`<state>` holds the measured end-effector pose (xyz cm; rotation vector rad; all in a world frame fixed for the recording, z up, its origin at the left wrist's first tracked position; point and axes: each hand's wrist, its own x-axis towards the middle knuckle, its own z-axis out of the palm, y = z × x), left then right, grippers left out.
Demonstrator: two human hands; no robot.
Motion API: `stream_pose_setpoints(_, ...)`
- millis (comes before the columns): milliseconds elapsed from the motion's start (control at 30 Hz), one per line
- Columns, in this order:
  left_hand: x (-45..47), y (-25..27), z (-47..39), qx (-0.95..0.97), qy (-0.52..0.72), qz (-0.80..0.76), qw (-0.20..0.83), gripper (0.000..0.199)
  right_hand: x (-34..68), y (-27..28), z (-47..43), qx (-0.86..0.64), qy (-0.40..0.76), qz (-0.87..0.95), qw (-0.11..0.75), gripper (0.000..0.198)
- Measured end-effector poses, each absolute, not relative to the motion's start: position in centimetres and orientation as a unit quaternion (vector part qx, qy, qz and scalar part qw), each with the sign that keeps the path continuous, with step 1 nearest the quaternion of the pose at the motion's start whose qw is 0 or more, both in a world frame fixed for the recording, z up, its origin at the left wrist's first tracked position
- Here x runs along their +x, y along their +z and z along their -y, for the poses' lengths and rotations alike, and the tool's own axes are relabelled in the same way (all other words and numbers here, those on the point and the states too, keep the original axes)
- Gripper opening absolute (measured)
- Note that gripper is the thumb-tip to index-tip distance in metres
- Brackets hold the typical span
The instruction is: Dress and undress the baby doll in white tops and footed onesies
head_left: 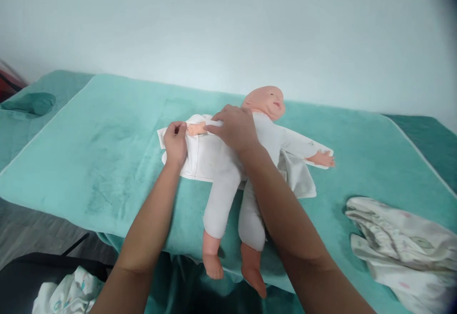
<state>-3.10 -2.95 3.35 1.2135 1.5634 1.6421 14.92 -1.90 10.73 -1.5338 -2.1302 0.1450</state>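
Observation:
A baby doll [264, 133] with a white cloth body lies on its back, its head turned to the right. Under it a white baby shirt [203, 164] is spread open, and a sleeve covers the doll's arm [298, 143] at the right. My left hand [176, 142] is closed in a pinch at the fingertips of the doll's other hand [196, 129], over the shirt's left part. Around that arm's white forearm, just above the wrist, my right hand [235, 126] is closed. My right hand's fingers hide part of the forearm.
A green cover [117, 161] lies over the padded bed, with a face hole [30, 103] at the far left. Folded patterned cloth [403, 247] lies at the right front. Another printed cloth [69, 292] rests on a black chair [32, 271]. A pale wall [214, 28] stands behind.

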Motion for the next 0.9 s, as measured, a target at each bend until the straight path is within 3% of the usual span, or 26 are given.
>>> stream_pose_setpoints(167,-2.1,3.5,4.0,0.611,0.542,-0.563,0.126,0.02,14.3,9.9,1.9,-0.558,-0.019,0.798,0.225,0.022)
stream_pose_setpoints(367,-1.5,3.1,4.3,0.7,0.479,-0.526,0.061,0.026,13.7,10.2,2.0,-0.536,0.018,0.816,0.215,0.021)
stream_pose_setpoints(500,-1.8,2.8,3.8,0.667,0.484,-0.565,0.035,0.024,15.8,11.0,3.5,-0.545,0.048,0.772,0.324,0.027)
stream_pose_setpoints(600,-2.1,3.0,3.7,0.629,0.486,-0.605,0.049,0.025,19.7,10.6,5.5,-0.639,0.025,0.658,0.398,0.03)
stream_pose_setpoints(767,-2.2,3.2,4.0,0.627,0.454,-0.631,0.054,0.021,26.2,7.4,7.8,-0.791,0.104,0.488,0.353,0.042)
stream_pose_setpoints(900,-1.9,3.0,4.2,0.668,0.447,-0.594,0.037,0.021,26.9,5.6,8.1,-0.763,0.165,0.469,0.413,0.061)
